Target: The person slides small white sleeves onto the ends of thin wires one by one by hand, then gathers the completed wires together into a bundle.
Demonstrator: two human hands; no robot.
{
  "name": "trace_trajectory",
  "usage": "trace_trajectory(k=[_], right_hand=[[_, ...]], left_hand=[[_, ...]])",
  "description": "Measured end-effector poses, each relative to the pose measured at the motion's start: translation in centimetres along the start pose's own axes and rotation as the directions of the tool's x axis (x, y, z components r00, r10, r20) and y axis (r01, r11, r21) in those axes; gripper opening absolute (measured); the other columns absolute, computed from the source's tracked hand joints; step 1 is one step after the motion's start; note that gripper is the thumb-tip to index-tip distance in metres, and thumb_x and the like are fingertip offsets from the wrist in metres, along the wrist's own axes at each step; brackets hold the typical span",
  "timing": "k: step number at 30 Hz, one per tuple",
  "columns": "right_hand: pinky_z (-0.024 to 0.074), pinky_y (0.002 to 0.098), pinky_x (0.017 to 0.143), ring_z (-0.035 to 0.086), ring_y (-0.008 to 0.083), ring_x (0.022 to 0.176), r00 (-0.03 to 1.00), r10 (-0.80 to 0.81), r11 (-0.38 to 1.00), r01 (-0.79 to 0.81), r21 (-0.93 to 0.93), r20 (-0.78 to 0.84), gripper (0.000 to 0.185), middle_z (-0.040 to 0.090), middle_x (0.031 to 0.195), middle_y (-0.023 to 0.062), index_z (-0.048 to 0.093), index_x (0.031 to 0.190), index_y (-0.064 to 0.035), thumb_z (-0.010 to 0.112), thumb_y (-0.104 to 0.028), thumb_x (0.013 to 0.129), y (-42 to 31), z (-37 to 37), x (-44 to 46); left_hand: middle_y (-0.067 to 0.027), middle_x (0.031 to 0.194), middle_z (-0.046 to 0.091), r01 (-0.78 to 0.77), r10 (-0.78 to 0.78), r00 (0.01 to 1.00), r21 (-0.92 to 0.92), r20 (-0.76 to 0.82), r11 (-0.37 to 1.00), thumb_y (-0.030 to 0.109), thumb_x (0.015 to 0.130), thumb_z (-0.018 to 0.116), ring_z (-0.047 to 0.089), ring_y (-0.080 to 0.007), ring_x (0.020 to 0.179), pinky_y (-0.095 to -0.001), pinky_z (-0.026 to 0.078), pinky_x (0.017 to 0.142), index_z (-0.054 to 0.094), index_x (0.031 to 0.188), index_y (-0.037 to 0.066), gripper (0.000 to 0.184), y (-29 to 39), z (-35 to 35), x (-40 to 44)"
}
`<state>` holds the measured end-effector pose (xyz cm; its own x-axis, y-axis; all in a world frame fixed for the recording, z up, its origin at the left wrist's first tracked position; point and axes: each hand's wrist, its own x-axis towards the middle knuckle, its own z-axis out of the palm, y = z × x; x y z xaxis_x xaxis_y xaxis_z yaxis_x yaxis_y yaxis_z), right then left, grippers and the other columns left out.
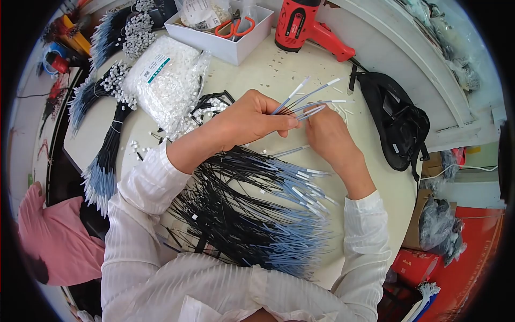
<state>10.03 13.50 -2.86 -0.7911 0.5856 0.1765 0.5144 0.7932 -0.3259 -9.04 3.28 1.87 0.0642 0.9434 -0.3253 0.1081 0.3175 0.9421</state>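
Note:
My left hand pinches several thin wires with blue-grey sleeves and white tips that fan out to the right. Close beside it, my right hand has its fingers curled at the end of one of these sleeves; the fingertips are partly hidden. Below both hands lies a large spread of black wires with blue-grey ends pointing right. Small white and black pieces are heaped behind my left wrist, and a few white tubes lie behind my right hand.
A clear bag of white pieces stands left of a white box with orange-handled scissors. A red heat gun and black pouch lie right. Tied wire bundles are at left, near a person in pink.

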Motion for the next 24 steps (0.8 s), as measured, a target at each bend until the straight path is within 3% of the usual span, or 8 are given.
trace_trajectory(k=[3, 4, 6, 8, 10, 14, 24], right_hand=[[0.0516, 0.0444, 0.074, 0.063, 0.0375, 0.079, 0.999, -0.023, 0.995, 0.025, 0.095, -0.022, 0.013, 0.061, 0.089, 0.022, 0.063, 0.092, 0.0064, 0.059, 0.0, 0.082, -0.2, -0.7, -0.5], [0.0523, 0.0428, 0.073, 0.064, 0.0361, 0.077, 0.999, -0.035, 0.989, 0.039, 0.141, -0.031, 0.013, 0.061, 0.087, 0.0217, 0.062, 0.092, 0.0073, 0.06, -0.001, 0.082, -0.2, -1.0, -0.7], [0.0534, 0.0369, 0.072, 0.065, 0.0294, 0.075, 0.992, 0.12, 0.922, -0.121, 0.367, 0.027, 0.012, 0.063, 0.085, 0.0187, 0.062, 0.092, 0.0078, 0.061, -0.003, 0.086, -0.7, -2.7, -0.8], [0.0541, 0.032, 0.072, 0.066, 0.023, 0.074, 0.969, 0.243, 0.743, -0.208, 0.636, 0.034, 0.013, 0.065, 0.085, 0.0154, 0.062, 0.093, 0.0072, 0.062, -0.005, 0.089, -0.8, -3.1, -1.0], [0.0542, 0.0281, 0.073, 0.066, 0.0171, 0.075, 0.934, 0.358, 0.43, -0.163, 0.888, -0.001, 0.015, 0.067, 0.087, 0.0118, 0.063, 0.093, 0.0053, 0.063, -0.009, 0.093, -0.7, -3.2, -1.3], [0.0565, 0.0283, 0.076, 0.07, 0.0187, 0.085, 0.925, 0.376, 0.193, -0.015, 0.981, -0.06, 0.015, 0.069, 0.094, 0.0125, 0.062, 0.1, 0.0021, 0.064, -0.012, 0.095, -0.8, -3.7, -1.5], [0.0573, 0.028, 0.074, 0.071, 0.02, 0.086, 0.923, 0.374, 0.171, 0.025, 0.985, -0.089, 0.013, 0.07, 0.095, 0.0141, 0.062, 0.101, 0.0015, 0.063, -0.01, 0.095, -0.9, -3.8, -1.6]], left_hand=[[0.0024, 0.07, 0.064, -0.002, 0.003, 1.0, -0.052, 0.015, 0.999, 0.021, 0.09, 0.07, 0.032, 0.0001, 0.048, -0.0202, 0.021, 0.041, 0.076, 0.102, 0.006, 0.02, -0.1, -0.1, -0.1], [0.0028, 0.067, 0.063, -0.005, 0.005, 1.0, -0.073, 0.0, 0.997, 0.022, 0.088, 0.072, 0.034, -0.0007, 0.048, -0.0208, 0.022, 0.042, 0.075, 0.094, 0.005, 0.019, 0.1, -0.1, -0.2], [0.0038, 0.062, 0.059, -0.01, 0.007, 1.0, -0.112, -0.026, 0.994, 0.024, 0.085, 0.075, 0.036, -0.0023, 0.049, -0.0219, 0.025, 0.045, 0.074, 0.079, 0.004, 0.021, 0.7, 0.2, -0.5], [0.0035, 0.062, 0.06, -0.009, 0.008, 1.0, -0.093, -0.016, 0.996, 0.024, 0.085, 0.075, 0.037, -0.0023, 0.05, -0.0218, 0.025, 0.045, 0.074, 0.079, 0.004, 0.021, 0.3, 0.1, -0.3], [0.0036, 0.062, 0.06, -0.008, 0.007, 1.0, -0.076, -0.012, 0.997, 0.024, 0.084, 0.075, 0.037, -0.0023, 0.05, -0.0219, 0.025, 0.045, 0.074, 0.079, 0.004, 0.021, 0.1, 0.0, -0.2], [0.0046, 0.06, 0.057, -0.019, 0.018, 1.0, -0.075, -0.019, 0.997, 0.025, 0.084, 0.075, 0.035, -0.0027, 0.05, -0.0225, 0.024, 0.045, 0.074, 0.077, 0.004, 0.023, 0.2, 0.4, -0.4], [0.0055, 0.056, 0.053, -0.039, 0.038, 0.999, -0.022, -0.028, 0.999, 0.026, 0.085, 0.075, 0.035, -0.003, 0.049, -0.0232, 0.024, 0.045, 0.073, 0.075, 0.004, 0.024, -0.2, 0.3, -0.2]])
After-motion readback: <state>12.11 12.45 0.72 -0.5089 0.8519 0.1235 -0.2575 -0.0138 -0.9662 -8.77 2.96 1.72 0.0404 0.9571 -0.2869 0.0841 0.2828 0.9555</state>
